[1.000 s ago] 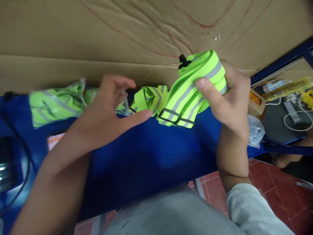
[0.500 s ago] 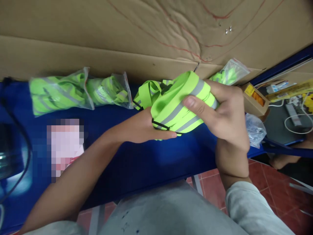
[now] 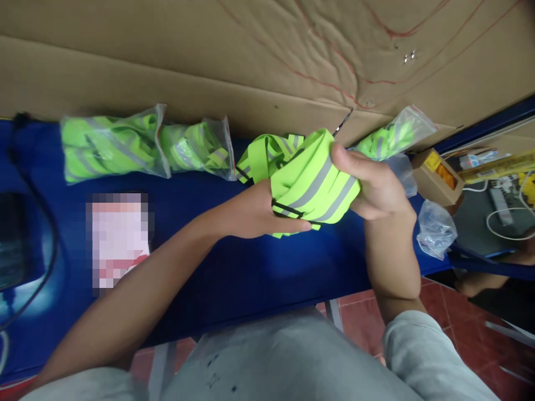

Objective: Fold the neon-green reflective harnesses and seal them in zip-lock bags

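Note:
A bundle of neon yellow-green straps (image 3: pixel 317 184) with grey reflective stripes and black buckles is held above the blue table (image 3: pixel 251 278). My left hand (image 3: pixel 267 214) grips its left side, thumb along the lower edge, most fingers hidden beneath. On the right side, my right hand (image 3: pixel 374 181) has its thumb on the top edge and its other fingers behind the bundle. Looser strap loops (image 3: pixel 263 156) hang at the back left of the bundle.
Clear bags of similar straps lie at the back left (image 3: pixel 112 147), beside them (image 3: pixel 198 147), and at the back right (image 3: pixel 388 136). An open cardboard box (image 3: pixel 438 178) and a crumpled plastic bag (image 3: pixel 437 228) are at the right. A blurred pink-white item (image 3: pixel 119 234) lies left.
My right thumb has moved from the front of the bundle up to its top right edge. The bundle's folds now lie flatter. The whole view has shifted slightly.

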Tool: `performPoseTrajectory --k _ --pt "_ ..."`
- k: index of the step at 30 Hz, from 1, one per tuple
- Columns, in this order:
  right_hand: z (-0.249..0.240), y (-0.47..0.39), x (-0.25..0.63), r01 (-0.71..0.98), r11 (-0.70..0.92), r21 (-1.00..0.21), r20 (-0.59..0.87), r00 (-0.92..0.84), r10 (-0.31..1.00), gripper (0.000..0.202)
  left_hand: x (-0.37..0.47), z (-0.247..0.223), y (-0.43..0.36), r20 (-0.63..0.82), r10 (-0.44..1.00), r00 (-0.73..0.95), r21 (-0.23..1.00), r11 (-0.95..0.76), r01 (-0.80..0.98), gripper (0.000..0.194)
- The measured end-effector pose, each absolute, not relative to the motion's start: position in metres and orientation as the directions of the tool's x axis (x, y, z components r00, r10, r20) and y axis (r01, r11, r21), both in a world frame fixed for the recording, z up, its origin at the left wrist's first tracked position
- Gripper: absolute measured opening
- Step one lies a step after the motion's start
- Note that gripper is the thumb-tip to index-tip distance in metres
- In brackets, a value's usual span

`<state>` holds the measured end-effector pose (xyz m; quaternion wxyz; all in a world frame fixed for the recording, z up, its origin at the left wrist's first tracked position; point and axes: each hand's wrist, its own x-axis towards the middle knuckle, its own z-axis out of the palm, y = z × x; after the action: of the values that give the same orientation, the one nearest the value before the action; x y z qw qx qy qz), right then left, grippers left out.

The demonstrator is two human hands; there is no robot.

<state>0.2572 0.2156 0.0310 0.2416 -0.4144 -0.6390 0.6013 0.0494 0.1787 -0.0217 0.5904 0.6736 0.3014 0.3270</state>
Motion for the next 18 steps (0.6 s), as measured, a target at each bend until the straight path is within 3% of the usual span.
performPoseTrajectory --k 3,6,9,11,13,15,18 --pt "0.033 0.215 0.262 0.202 -0.130 -0.971 -0.230 -0.629 0.742 0.056 0.055 -0.021 0.173 0.061 0.709 0.702 0.994 0.022 -0.108 0.022" --pt "0.037 0.211 0.262 0.170 -0.139 -0.976 -0.217 -0.649 0.729 0.050 0.052 -0.020 0.171 0.036 0.663 0.748 0.998 0.019 -0.065 0.027" --pt "0.041 0.201 0.257 0.287 0.131 -0.949 -0.039 -0.518 0.854 0.044 0.045 -0.019 0.174 0.013 0.690 0.724 1.000 -0.019 0.000 0.029" --pt "0.042 0.194 0.253 0.448 0.373 -0.813 0.158 -0.446 0.881 0.036 0.042 -0.018 0.178 0.012 0.716 0.698 0.999 -0.041 0.024 0.025" --pt "0.042 0.188 0.248 0.560 0.505 -0.656 0.291 -0.430 0.855 0.034 0.041 -0.018 0.180 0.031 0.740 0.672 0.996 -0.082 0.044 0.024" --pt "0.040 0.184 0.245 0.613 0.523 -0.592 0.299 -0.435 0.849 0.038 0.043 -0.016 0.181 0.056 0.761 0.646 0.991 -0.119 0.054 0.027" --pt "0.035 0.180 0.243 0.595 0.519 -0.613 0.190 -0.527 0.828 0.052 0.044 -0.013 0.182 0.046 0.784 0.619 0.992 -0.108 0.062 0.032"
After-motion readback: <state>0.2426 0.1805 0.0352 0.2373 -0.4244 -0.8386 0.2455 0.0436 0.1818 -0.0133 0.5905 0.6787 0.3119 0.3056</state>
